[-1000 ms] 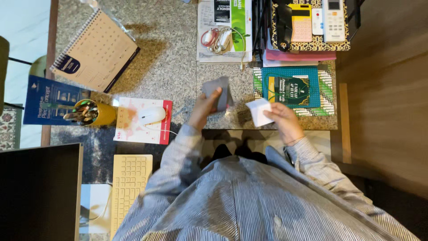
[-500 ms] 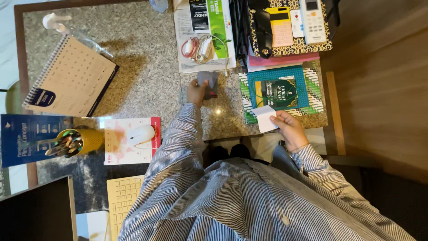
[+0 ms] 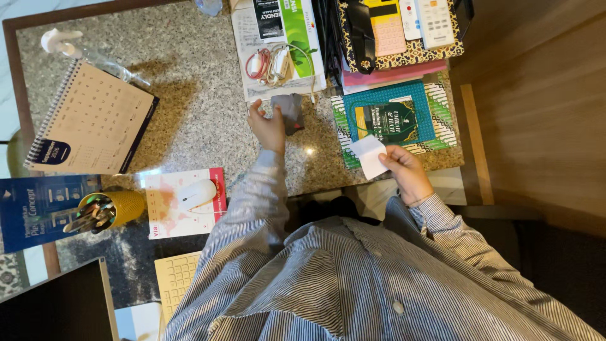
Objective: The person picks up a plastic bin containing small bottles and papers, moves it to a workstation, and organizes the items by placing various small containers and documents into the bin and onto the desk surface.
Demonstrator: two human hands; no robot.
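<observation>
The left hand now reaches farther across the desk and loosens around the grey card, fingers spreading. The right hand draws the white paper slightly nearer the desk edge.

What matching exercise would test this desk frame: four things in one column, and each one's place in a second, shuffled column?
Things:
1. white paper
2. grey card
3. computer mouse
4. yellow pen cup

Places:
A. on the pink and white mouse pad
B. held in the right hand
C. beside the blue booklet, near the desk's left edge
D. at the fingertips of the left hand, just below the coiled cables

Pairs: 1-B, 2-D, 3-A, 4-C
</observation>
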